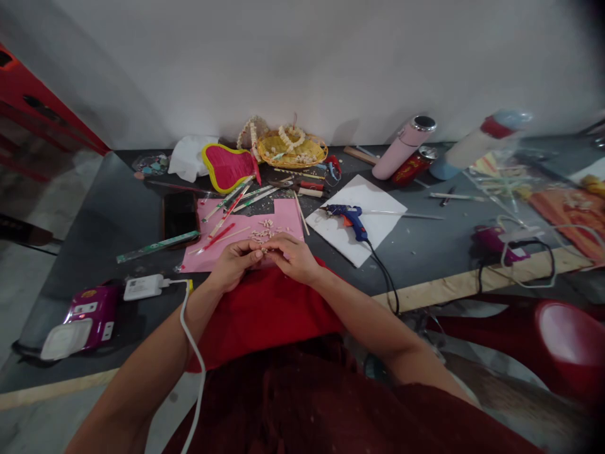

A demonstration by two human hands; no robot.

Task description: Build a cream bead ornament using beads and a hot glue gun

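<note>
My left hand and my right hand meet fingertip to fingertip over the near edge of a pink sheet. Both are closed in a pinch. A tiny pale bit shows between the fingertips, too small to name. Just beyond the fingers lies a loose heap of short pale stick pieces. Below my wrists a red cloth covers the table's near edge and my lap. Several patterned sticks or wrapped strips lie across the sheet's left part.
A blue glue gun rests on a white board, its cord running off the near edge. At the back are a yellow basket, a pink flask and a red can. Left are a phone and a purple power box.
</note>
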